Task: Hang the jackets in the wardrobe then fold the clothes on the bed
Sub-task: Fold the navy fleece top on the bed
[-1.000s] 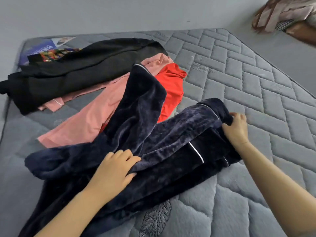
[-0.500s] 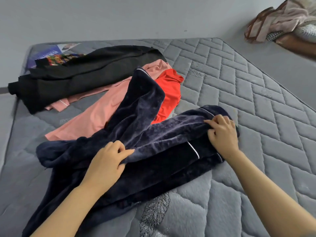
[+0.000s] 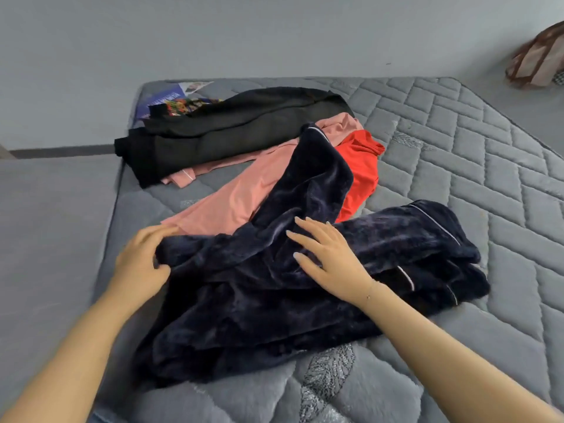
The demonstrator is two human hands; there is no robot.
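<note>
Grey quilted mattress (image 3: 457, 148) fills most of the head view, with a pale grey wall behind it and grey floor along its left edge. A dark navy velvety garment (image 3: 305, 285) with thin white piping lies crumpled across the near middle of the mattress, one part of it reaching up toward 12 o'clock over the other clothes. The left hand (image 3: 142, 264) sits at the garment's 9 o'clock edge, its fingers curled round a fold of the navy cloth. The right hand (image 3: 328, 257) lies flat on top of the garment near its middle, fingers straight and spread, pressing the fabric down. The two hands are apart, with a bunched ridge of cloth between them. Just beyond the navy garment, a pink garment (image 3: 232, 203) stretches toward 10 o'clock, and a red garment (image 3: 360, 169) shows at about 1 o'clock, partly covered by the navy cloth. A black garment (image 3: 232, 138) lies farther back, overlapping the pink one. Behind it, at 11 o'clock, a colourful printed item (image 3: 174, 102) rests near the mattress corner. A brown-and-beige bundle (image 3: 540, 62) sits on the floor at the far 2 o'clock corner.
</note>
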